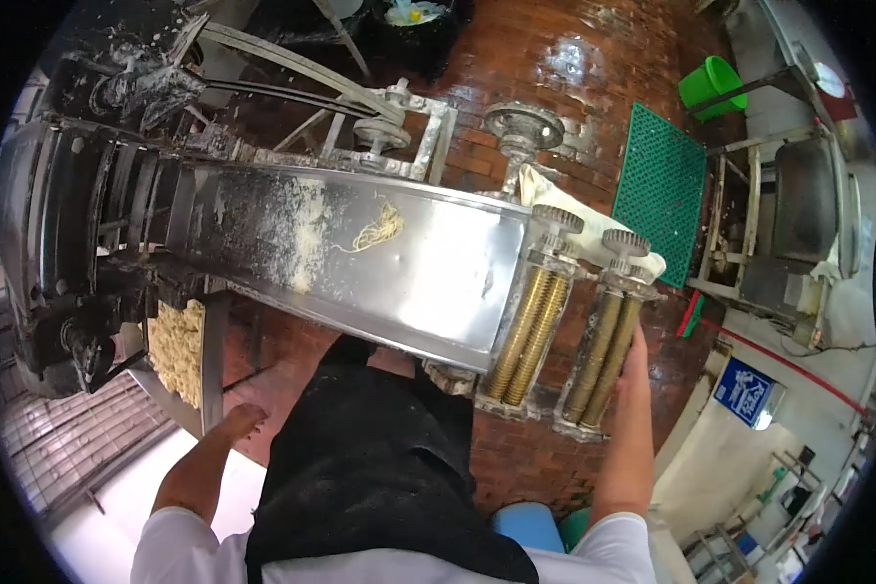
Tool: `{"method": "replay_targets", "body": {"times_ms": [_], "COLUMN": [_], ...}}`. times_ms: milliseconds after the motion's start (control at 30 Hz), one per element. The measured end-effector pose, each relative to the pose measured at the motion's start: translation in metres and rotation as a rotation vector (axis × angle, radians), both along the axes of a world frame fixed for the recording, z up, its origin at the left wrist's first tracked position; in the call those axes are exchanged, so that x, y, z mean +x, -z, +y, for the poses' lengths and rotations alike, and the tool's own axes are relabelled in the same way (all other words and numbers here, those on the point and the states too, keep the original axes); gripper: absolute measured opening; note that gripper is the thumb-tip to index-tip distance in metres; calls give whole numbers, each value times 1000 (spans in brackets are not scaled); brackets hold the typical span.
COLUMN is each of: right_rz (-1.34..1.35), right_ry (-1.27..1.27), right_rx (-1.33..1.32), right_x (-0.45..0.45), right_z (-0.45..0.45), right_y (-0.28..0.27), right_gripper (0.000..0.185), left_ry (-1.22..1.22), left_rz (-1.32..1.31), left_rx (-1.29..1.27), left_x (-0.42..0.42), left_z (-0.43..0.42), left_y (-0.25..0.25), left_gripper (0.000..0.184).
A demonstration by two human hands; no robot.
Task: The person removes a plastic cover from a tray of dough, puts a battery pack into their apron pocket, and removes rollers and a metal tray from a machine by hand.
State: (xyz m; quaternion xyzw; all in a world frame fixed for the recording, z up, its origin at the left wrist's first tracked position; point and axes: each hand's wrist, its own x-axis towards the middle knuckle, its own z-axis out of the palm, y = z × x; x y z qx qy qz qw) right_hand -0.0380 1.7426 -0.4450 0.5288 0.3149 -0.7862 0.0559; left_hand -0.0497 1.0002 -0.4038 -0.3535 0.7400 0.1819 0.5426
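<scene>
My right hand is at the outer side of the far right pair of grooved brass rollers, its fingers partly hidden behind them. Beside these stands a second pair of brass rollers, at the end of a long metal tray. A small tangle of noodle strands and scattered flour lie on the tray. My left hand hangs at the lower left with its fingers slightly curled and nothing visible in it, near a tray of crumbly dough.
Machine parts with a belt stand at the upper left. A green mat and a green bucket are on the brick floor. A pale cloth lies behind the roller gears. Blue container at the bottom.
</scene>
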Motion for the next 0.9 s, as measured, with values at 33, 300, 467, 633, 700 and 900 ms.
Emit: {"method": "replay_targets", "body": {"times_ms": [33,300,467,633,700,900], "right_rz": [-6,-109,-52,472,491,197], "right_ry": [-3,75,-237,-1019,-1238,-1529], "right_rx": [14,307,1367,2061,1914,1699], "right_x": [3,-2,-14,-177,-218,-275], "right_z": [4,-16,10,-164,-202,-220], "right_y": [8,20,22,-59,-56,-112], "right_gripper": [50,52,41,55,44,30], "left_ry": [24,-254,-572,-1115,-1339,-1568], "left_rz": [-22,176,308,484,565,667], "left_rx": [27,116,274,504,623,697], "left_x": [1,-24,-92,-157,-182,-191], "left_z": [2,17,75,86,94,96], "left_y": [0,54,51,73,78,103], "left_gripper": [44,75,107,86,65,19]}}
